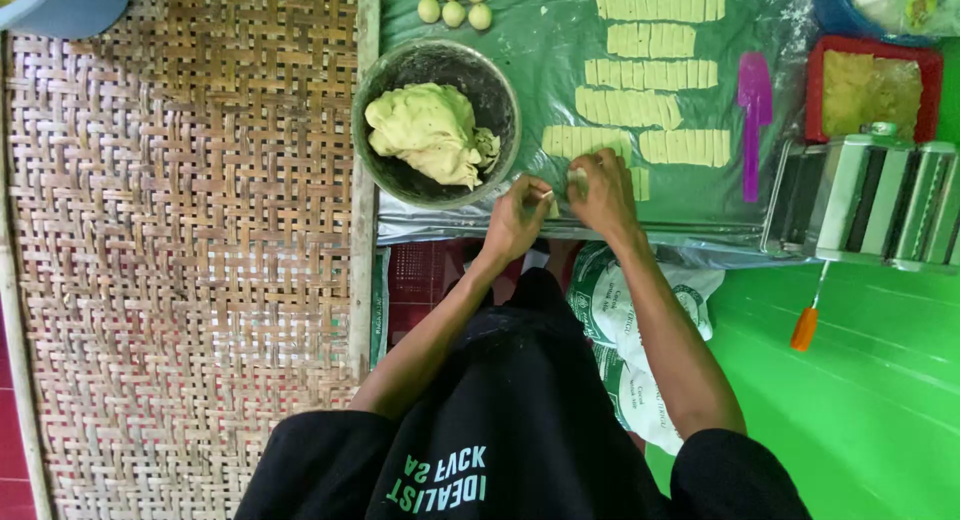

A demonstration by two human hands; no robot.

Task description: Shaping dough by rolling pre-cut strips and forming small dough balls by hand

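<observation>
One small piece of pale dough (577, 180) is pinched between the fingertips of the right hand (603, 192); the left hand (517, 218) is closed beside it, fingers curled on a scrap of the same dough at the near edge of the green plastic sheet (540, 40). The two hands are nearly touching.

Six rows of cut dough strips (650, 72) are counted on the sheet beyond the hands, each row scored into many short pieces. Five small dough balls (453, 2) are seen at the far edge, though more may lie out of frame. One purple plastic scraper (753, 120) lies to the right of the rows.

One dark metal bowl (495, 90) stands left of the hands and is found to hold a single lump of pale green dough (430, 132). One red tray (818, 90) holds a yellowish filling. One metal pasta roller (870, 202) with an orange-handled crank stands at the right. A woven mat (180, 240) covers the floor at the left.
</observation>
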